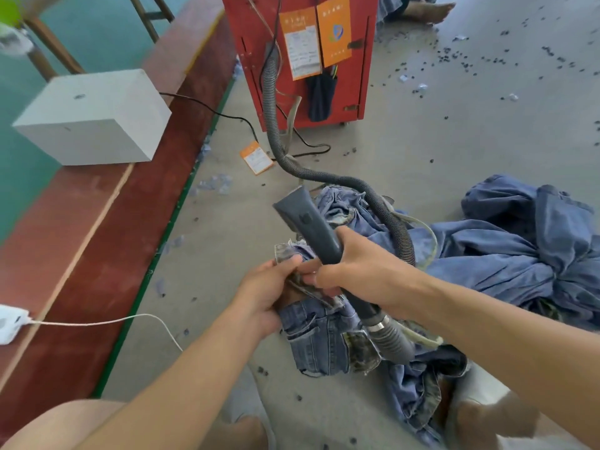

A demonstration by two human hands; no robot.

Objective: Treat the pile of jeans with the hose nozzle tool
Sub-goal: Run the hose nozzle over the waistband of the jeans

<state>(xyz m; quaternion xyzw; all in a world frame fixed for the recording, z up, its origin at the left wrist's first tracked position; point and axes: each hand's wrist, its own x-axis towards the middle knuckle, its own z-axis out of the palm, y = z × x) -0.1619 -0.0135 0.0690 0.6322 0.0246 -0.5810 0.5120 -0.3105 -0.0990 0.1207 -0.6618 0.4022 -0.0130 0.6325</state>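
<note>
My right hand [354,271] grips the grey hose nozzle tool [305,219] by its neck, with the flat mouth pointing up and away to the left. Its ribbed grey hose [383,206] loops back over the denim to the red machine [302,56]. My left hand [263,293] pinches a fold of one pair of jeans [318,339], lifted just under the nozzle. The pile of jeans [519,254] lies on the floor to the right, part of it under my right forearm.
A white box [94,115] sits on the red ledge at left. A black cable [233,118] and a white cord [107,321] cross the concrete floor. An orange tag [256,157] and dark scraps lie scattered. My knees show at the bottom edge.
</note>
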